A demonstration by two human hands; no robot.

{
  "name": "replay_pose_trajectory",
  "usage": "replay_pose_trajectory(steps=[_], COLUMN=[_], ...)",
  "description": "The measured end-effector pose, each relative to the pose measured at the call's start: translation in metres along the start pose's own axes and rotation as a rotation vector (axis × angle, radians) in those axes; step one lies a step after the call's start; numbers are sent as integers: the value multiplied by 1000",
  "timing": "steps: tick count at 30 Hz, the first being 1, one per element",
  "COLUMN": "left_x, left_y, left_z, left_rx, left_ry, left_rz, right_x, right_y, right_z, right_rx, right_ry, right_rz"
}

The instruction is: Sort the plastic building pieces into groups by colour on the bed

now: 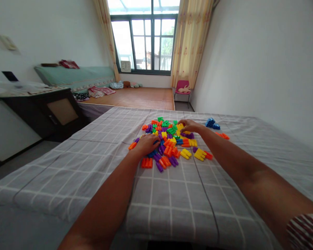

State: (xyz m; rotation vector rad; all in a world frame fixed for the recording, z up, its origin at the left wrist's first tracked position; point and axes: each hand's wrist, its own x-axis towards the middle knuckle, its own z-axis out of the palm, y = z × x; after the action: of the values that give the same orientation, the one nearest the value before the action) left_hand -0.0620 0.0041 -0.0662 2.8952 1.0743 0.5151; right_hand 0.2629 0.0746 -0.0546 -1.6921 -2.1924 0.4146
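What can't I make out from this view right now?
Head view:
Any pieces under the left grip: hidden by it.
Whether the right grip holds a yellow piece: too small.
Lowest pieces of the pile: covered by those above.
Rest of the striped sleeve: cut off by the right edge.

We record one heap of toy pieces (pixel 169 150) on the cloth (pixel 177 194), before us. We have our left hand (pixel 147 144) at the heap's left side, our right hand (pixel 189 125) at its far right. Further right, apart from the heap, we note a small cluster of pieces (pixel 210 123); a few loose pieces (pixel 222 135) lie nearer us, just beside the right forearm (pixel 240 163). Behind the cloth we place a bed (pixel 146 96), clothes (pixel 100 91) along its left side; left of it, nearer us, a cabinet (pixel 38 107). Behind the bed: a window (pixel 141 43) between two curtains (pixel 190 38), a clock (pixel 125 66) at its lower left. Right of the bed we log a chair (pixel 182 84), soft toy (pixel 184 90) on its seat
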Motion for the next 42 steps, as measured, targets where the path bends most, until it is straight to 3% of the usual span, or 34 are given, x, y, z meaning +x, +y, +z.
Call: replay_pose_trajectory(steps=[5,11,16,19,22,25,31,35,42], left_x=[0,2,5,5,5,6,6,6,6], left_y=[-1,-4,-6,-6,-8,-11,-12,-11,-11], left_z=[0,-1,-2,-3,-3,-2,-2,-2,-3], left_rx=[-24,-60,-52,-47,-65,-80,-65,-33,-34], left_ry=[18,-9,-33,-35,-37,-43,-54,-65,-61], left_rz=[7,-5,-16,-25,-27,-14,-31,-22,-25], right_x=[-37,-89,-145,-184,-217,-236,-240,-234,-223], right_y=[5,35,102,150,187,204,186,156,102], right_z=[-10,-34,-69,-82,-81,-73,-75,-83,-79], right_rx=[245,298,435,369,287,284,482,638,586], right_ry=[86,227,431,543,586,597,498,253,-153], right_rz=[-89,-23,321,497,669,771,623,501,452])
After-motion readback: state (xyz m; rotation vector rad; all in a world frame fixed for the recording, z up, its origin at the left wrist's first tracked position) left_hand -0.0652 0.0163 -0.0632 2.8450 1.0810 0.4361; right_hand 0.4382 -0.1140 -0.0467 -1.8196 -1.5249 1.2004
